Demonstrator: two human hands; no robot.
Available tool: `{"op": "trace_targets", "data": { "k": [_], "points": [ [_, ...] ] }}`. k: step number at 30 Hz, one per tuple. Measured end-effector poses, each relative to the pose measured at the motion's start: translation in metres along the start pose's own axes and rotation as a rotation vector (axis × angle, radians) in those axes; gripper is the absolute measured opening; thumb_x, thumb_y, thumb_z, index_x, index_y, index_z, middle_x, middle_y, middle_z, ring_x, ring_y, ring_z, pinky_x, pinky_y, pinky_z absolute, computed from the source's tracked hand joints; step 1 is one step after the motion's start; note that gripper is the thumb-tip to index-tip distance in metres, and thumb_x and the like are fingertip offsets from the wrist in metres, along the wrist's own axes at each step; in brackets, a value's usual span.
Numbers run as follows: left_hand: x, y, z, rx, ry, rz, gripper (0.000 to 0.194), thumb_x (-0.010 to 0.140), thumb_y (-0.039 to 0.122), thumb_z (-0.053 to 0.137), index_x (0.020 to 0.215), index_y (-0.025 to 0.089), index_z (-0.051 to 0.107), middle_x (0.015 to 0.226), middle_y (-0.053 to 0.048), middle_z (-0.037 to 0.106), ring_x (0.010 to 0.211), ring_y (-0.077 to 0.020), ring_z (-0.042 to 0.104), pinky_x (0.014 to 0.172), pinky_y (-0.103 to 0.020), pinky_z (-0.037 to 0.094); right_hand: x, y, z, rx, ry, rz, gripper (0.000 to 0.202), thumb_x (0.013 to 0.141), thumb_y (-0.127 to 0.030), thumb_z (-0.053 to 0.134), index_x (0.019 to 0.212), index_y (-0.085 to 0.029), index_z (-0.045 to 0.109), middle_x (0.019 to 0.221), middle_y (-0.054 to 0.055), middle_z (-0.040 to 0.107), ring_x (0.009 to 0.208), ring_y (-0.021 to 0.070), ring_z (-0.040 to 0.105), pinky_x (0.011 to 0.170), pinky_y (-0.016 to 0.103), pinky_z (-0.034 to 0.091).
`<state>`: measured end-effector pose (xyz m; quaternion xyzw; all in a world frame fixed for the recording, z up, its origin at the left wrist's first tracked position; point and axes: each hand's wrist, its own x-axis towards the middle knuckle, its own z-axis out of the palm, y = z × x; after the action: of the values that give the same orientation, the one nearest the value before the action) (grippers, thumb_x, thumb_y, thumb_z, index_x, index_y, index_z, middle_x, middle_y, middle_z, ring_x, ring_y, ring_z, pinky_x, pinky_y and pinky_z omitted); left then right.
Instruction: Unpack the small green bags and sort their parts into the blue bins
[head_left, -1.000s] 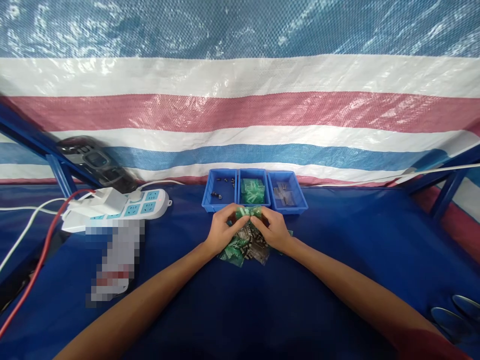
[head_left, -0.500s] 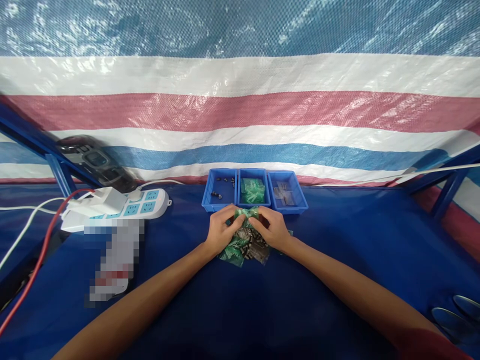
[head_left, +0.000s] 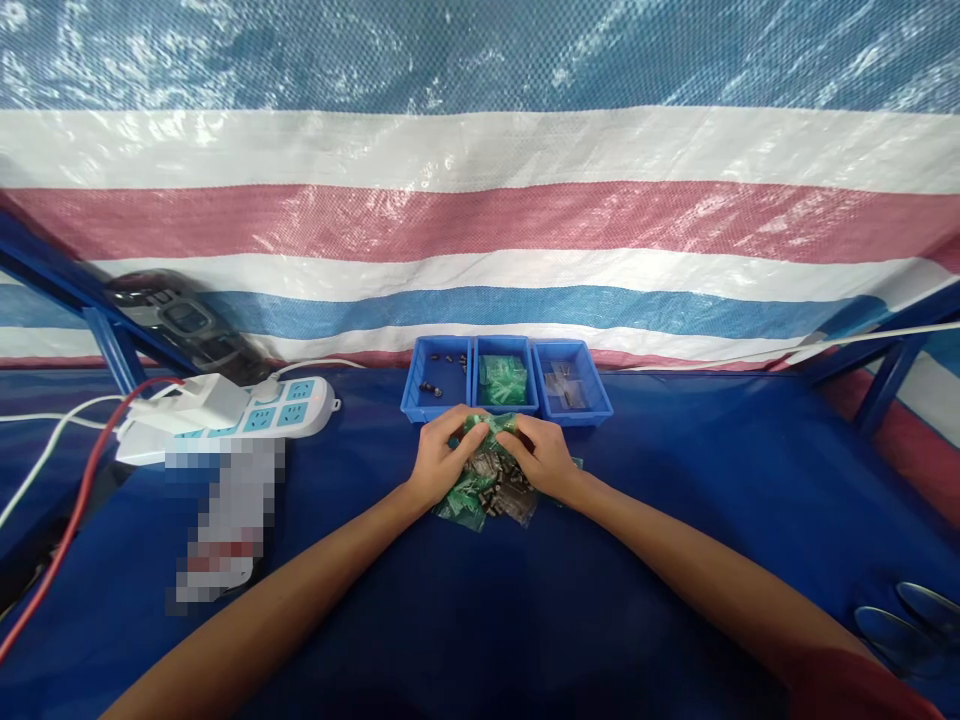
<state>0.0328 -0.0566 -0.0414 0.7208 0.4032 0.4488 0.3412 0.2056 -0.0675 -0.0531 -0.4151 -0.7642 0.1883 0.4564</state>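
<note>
Between them, my left hand [head_left: 444,452] and my right hand [head_left: 545,455] pinch a small green plastic bag [head_left: 497,424], thumbs on top and fingers curled beneath it. Under the hands lies a pile of small dark metal parts [head_left: 491,490], mixed with green bags [head_left: 463,502] and clear bags [head_left: 520,503]. Just beyond stand three blue bins. Several small dark parts lie in the left bin [head_left: 409,402]. Green bags fill the middle bin [head_left: 511,346]. A few clear bags with small parts are in the right bin [head_left: 600,401]. My fingertips are partly hidden.
On the left, a white power strip [head_left: 319,410] holds plugged adapters [head_left: 217,400], beside a red cable [head_left: 90,490]. A dark device [head_left: 184,318] leans behind it. Glasses [head_left: 892,635] lie at the right edge. A striped sheet [head_left: 480,220] hangs behind the blue table [head_left: 675,440].
The view has shifted very slightly. Both hands stay in almost the same place with the green bag between them, and the bag's top looks a little changed in shape.
</note>
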Motion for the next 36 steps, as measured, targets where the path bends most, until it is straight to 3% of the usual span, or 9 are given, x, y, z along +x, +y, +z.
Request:
{"op": "trace_targets", "data": {
  "k": [5, 11, 16, 20, 23, 26, 28, 32, 36],
  "points": [
    [0.001, -0.002, -0.001, 0.031, 0.024, 0.006, 0.021, 0.086, 0.033, 0.054, 0.081, 0.016, 0.065, 0.08, -0.004, 0.061, 0.064, -0.0123, 0.055, 0.055, -0.023, 0.045, -0.002, -0.001, 0.0, 0.025, 0.064, -0.005, 0.031, 0.09, -0.035, 0.049, 0.063, -0.019, 0.047, 0.053, -0.002, 0.041, 0.047, 0.0108, 0.039, 0.049, 0.024, 0.032],
    [0.0, -0.003, 0.001, 0.081, 0.046, 0.14, 0.017, 0.084, 0.028, 0.057, 0.096, 0.021, 0.067, 0.094, -0.005, 0.06, 0.073, -0.013, 0.057, 0.06, -0.024, 0.048, -0.005, -0.002, 0.0, 0.045, 0.195, 0.045, 0.02, 0.089, -0.03, 0.051, 0.085, -0.018, 0.067, 0.053, -0.001, 0.056, 0.043, 0.0115, 0.048, 0.048, 0.025, 0.039],
    [-0.001, -0.007, -0.001, 0.129, 0.125, 0.299, 0.025, 0.086, 0.022, 0.055, 0.108, 0.028, 0.065, 0.112, -0.006, 0.053, 0.072, -0.0107, 0.056, 0.064, -0.028, 0.05, -0.006, -0.005, -0.005, 0.133, 0.212, 0.005, 0.028, 0.092, -0.025, 0.043, 0.105, -0.018, 0.067, 0.064, 0.003, 0.066, 0.054, 0.0148, 0.061, 0.057, 0.027, 0.051],
    [-0.002, -0.008, -0.001, 0.146, 0.185, 0.263, 0.025, 0.087, 0.024, 0.053, 0.109, 0.027, 0.064, 0.114, -0.007, 0.053, 0.079, -0.0131, 0.058, 0.067, -0.028, 0.052, -0.008, -0.004, -0.007, 0.133, 0.236, -0.057, 0.032, 0.092, -0.029, 0.042, 0.109, -0.018, 0.066, 0.079, 0.006, 0.071, 0.065, 0.0174, 0.067, 0.061, 0.029, 0.055],
    [-0.003, -0.009, 0.001, 0.068, 0.213, 0.115, 0.031, 0.088, 0.029, 0.052, 0.117, 0.023, 0.058, 0.105, -0.008, 0.06, 0.074, -0.013, 0.06, 0.057, -0.023, 0.051, -0.008, -0.003, -0.004, 0.074, 0.298, -0.072, 0.023, 0.087, -0.027, 0.054, 0.101, -0.019, 0.069, 0.089, 0.006, 0.072, 0.071, 0.0187, 0.069, 0.063, 0.028, 0.057],
    [-0.005, -0.011, 0.002, -0.005, 0.212, 0.021, 0.026, 0.09, 0.03, 0.048, 0.108, 0.019, 0.062, 0.075, -0.002, 0.064, 0.056, -0.0098, 0.057, 0.051, -0.02, 0.048, -0.007, -0.002, -0.001, 0.05, 0.324, -0.055, 0.019, 0.085, -0.024, 0.057, 0.099, -0.021, 0.07, 0.089, 0.005, 0.072, 0.071, 0.0187, 0.069, 0.062, 0.027, 0.057],
    [-0.006, -0.011, 0.002, -0.001, 0.194, 0.013, 0.022, 0.087, 0.031, 0.052, 0.097, 0.017, 0.066, 0.061, 0.001, 0.06, 0.05, -0.0096, 0.056, 0.051, -0.021, 0.047, -0.007, -0.002, 0.0, 0.068, 0.323, -0.019, 0.02, 0.086, -0.024, 0.057, 0.101, -0.021, 0.068, 0.086, 0.004, 0.072, 0.065, 0.0177, 0.069, 0.059, 0.026, 0.057],
    [-0.004, -0.007, 0.002, 0.054, 0.124, 0.019, 0.015, 0.08, 0.031, 0.062, 0.079, 0.016, 0.065, 0.056, 0.002, 0.059, 0.048, -0.0098, 0.056, 0.05, -0.02, 0.045, -0.008, -0.002, 0.001, 0.132, 0.298, 0.064, 0.036, 0.087, -0.028, 0.055, 0.123, -0.022, 0.054, 0.082, 0.003, 0.071, 0.056, 0.0164, 0.067, 0.059, 0.028, 0.058],
    [-0.004, -0.004, 0.003, 0.062, 0.131, 0.03, 0.014, 0.083, 0.027, 0.058, 0.077, 0.016, 0.062, 0.049, 0.005, 0.055, 0.043, -0.0082, 0.053, 0.048, -0.019, 0.043, -0.008, -0.002, 0.0, 0.142, 0.256, 0.066, 0.045, 0.088, -0.029, 0.052, 0.132, -0.022, 0.044, 0.079, 0.002, 0.07, 0.059, 0.0165, 0.067, 0.061, 0.028, 0.057]
  ]
}}
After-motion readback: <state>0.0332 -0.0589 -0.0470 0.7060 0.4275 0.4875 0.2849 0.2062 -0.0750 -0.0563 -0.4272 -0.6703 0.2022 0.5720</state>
